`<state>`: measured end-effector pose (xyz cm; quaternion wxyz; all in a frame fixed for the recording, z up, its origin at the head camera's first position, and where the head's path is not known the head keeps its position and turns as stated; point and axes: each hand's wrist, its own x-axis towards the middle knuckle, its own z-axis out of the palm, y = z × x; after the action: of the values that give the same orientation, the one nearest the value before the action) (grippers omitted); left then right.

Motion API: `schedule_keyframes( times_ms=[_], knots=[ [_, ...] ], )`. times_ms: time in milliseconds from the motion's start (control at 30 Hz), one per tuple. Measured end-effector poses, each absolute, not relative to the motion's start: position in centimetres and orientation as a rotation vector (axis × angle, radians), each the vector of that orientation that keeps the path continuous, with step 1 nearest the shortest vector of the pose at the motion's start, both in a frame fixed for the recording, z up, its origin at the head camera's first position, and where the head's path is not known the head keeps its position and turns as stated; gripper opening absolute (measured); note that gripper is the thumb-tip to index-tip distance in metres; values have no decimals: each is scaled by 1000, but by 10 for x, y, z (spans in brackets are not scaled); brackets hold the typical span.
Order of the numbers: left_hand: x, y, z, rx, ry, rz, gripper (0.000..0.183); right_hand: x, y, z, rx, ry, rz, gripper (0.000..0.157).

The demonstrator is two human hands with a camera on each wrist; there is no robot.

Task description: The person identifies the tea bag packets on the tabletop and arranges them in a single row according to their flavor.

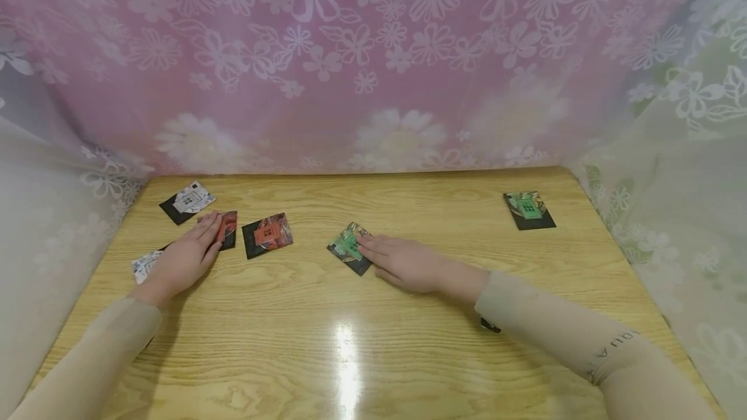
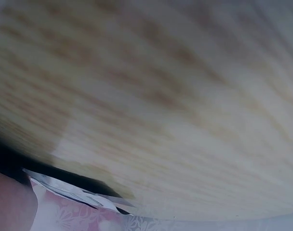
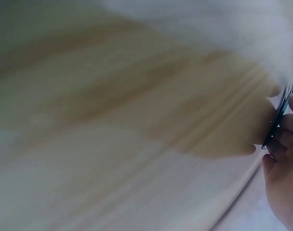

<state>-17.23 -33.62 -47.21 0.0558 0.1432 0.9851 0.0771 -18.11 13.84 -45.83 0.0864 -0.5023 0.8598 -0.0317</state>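
Observation:
My left hand (image 1: 183,258) lies palm down at the left, its straight fingers resting on a red and black packet (image 1: 229,231). Partly under that hand and wrist is a white patterned packet (image 1: 144,266). Just right of the fingers lies a second red and black packet (image 1: 267,236). Near the middle of the table, my right hand (image 1: 408,264) reaches leftward with extended fingers touching a green and black packet (image 1: 350,248), which lies turned at an angle. In the right wrist view the fingers (image 3: 284,139) meet the packet's thin dark edge (image 3: 276,120).
Another white and black packet (image 1: 188,202) sits at the back left, and a green and black one (image 1: 529,210) at the back right. A small dark item (image 1: 490,325) peeks out beneath the right sleeve. Floral curtains (image 1: 373,63) enclose the wooden table (image 1: 280,329) on three sides.

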Motion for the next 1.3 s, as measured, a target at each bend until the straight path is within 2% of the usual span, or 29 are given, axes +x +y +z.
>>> schedule_keyframes(
  times_ms=[700,1300],
  knots=[
    [-171,-335,-471,449,2993,246,64,-183,212,-458,-1212,2757,-233,58],
    [-170,-334,-468,454,2986,257,64,-204,186,-459,-1179,2802,-176,63]
  ],
)
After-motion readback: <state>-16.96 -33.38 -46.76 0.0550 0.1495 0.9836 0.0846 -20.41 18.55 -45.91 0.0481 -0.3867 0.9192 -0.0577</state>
